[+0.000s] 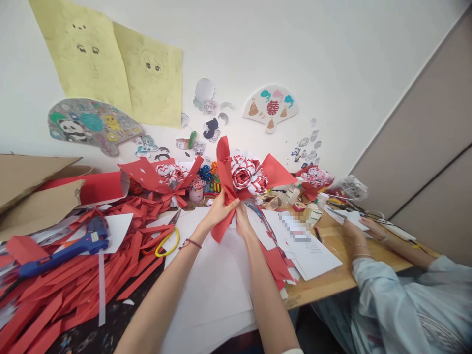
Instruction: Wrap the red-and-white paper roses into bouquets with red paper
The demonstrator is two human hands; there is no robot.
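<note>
A bouquet of red-and-white paper roses (246,174) stands upright between my two hands, above the white paper sheets (210,285). Red wrapping paper (223,162) rises around the flowers and comes to a point below my grip. My left hand (220,209) is closed around the wrapped stem from the left, its thumb reaching across the front. From the right my right hand (241,216) grips the same stem; its fingers are partly hidden behind the paper. Just left of the sheets lie scissors with yellow handles (167,242).
Red paper strips (121,255) heap up at the left under a blue glue gun (70,248). Cardboard (33,182) and another wrapped bouquet (171,177) stand behind. A third bouquet (315,179) is at the back right. Right of me, a co-worker's hands (356,233) hold white paper.
</note>
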